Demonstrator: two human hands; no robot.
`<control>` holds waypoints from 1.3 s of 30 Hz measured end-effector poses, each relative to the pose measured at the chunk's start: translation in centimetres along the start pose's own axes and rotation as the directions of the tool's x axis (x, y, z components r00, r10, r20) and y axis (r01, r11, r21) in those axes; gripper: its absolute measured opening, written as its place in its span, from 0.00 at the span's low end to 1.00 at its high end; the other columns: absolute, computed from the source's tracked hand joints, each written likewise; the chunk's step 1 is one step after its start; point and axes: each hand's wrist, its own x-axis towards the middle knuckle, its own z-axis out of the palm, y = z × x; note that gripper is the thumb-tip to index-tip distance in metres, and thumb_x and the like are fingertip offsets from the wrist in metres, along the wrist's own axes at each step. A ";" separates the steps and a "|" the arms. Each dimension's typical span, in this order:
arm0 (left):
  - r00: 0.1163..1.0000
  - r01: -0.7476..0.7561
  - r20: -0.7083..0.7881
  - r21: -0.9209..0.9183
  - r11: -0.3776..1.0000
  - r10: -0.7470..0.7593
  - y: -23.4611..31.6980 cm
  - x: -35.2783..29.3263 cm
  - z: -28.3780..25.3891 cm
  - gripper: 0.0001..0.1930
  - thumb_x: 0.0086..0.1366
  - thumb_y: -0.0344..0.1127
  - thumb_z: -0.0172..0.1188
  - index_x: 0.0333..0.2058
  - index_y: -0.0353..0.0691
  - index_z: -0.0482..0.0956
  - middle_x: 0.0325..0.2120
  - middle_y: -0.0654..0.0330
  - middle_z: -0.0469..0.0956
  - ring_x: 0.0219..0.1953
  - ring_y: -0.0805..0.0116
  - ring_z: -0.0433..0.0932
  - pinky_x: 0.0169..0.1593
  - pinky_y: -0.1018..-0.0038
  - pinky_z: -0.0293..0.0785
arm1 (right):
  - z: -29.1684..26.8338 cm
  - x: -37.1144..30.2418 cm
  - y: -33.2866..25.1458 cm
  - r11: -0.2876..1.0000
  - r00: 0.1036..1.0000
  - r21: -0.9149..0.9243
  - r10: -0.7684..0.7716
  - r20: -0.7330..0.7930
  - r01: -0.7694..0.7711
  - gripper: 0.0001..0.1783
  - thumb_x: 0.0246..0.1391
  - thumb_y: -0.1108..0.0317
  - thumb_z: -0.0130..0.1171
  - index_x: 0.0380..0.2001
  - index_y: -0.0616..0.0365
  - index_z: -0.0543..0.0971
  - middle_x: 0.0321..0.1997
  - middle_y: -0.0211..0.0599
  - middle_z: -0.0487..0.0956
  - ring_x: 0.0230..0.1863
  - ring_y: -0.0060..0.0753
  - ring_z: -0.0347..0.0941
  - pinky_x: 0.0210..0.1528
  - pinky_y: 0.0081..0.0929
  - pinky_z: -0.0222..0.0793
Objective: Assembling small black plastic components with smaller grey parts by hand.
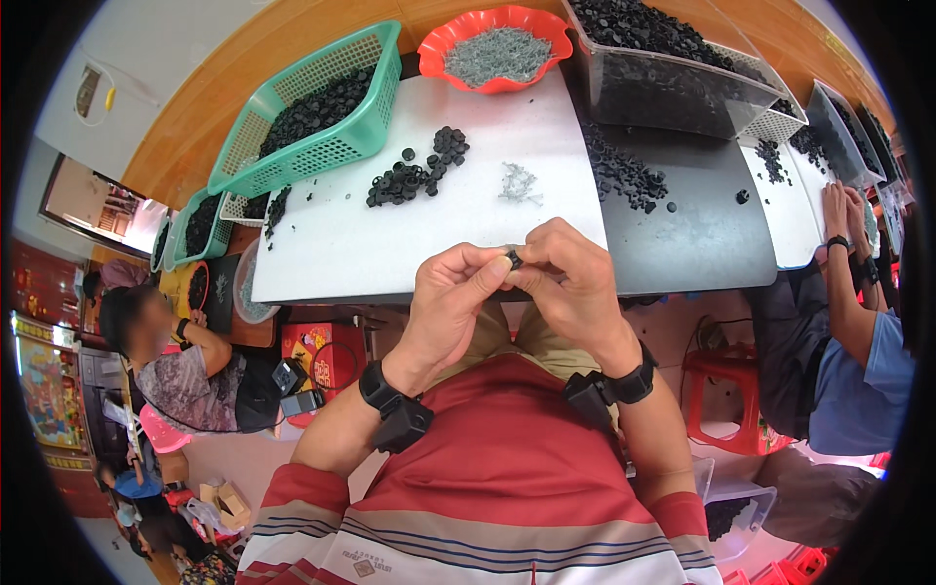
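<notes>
My left hand (450, 292) is closed, its thumb and forefinger pinching a small black round part (514, 260) in front of my body. My right hand (568, 285) pinches at the same part from the other side, the fingertips of both hands meeting there. Whether the right fingers also hold some tiny piece is hidden. Just beyond the hands, a small heap of clear-grey small pieces (520, 183) lies on the white work surface (322, 234). Farther left on it is a pile of black round parts (400, 183).
A green basket (380, 107) of black parts stands at the back left, beside a red scalloped bowl (429, 54) of grey pieces. A clear bin (663, 102) stands back right; loose black parts (624, 175) lie before it. People sit at both sides, near a red stool (721, 380).
</notes>
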 end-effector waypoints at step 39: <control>0.966 0.212 0.176 -0.106 0.972 -0.191 2.2 -1.2 -0.7 0.10 0.68 0.28 0.63 0.45 0.40 0.73 0.39 0.61 0.81 0.38 0.74 0.81 0.43 0.76 0.79 | -0.7 -0.2 -2.4 0.991 0.983 -0.111 -0.051 0.176 0.071 0.21 0.40 0.78 0.73 0.43 0.60 0.84 0.30 0.35 0.73 0.26 0.30 0.72 0.28 0.27 0.68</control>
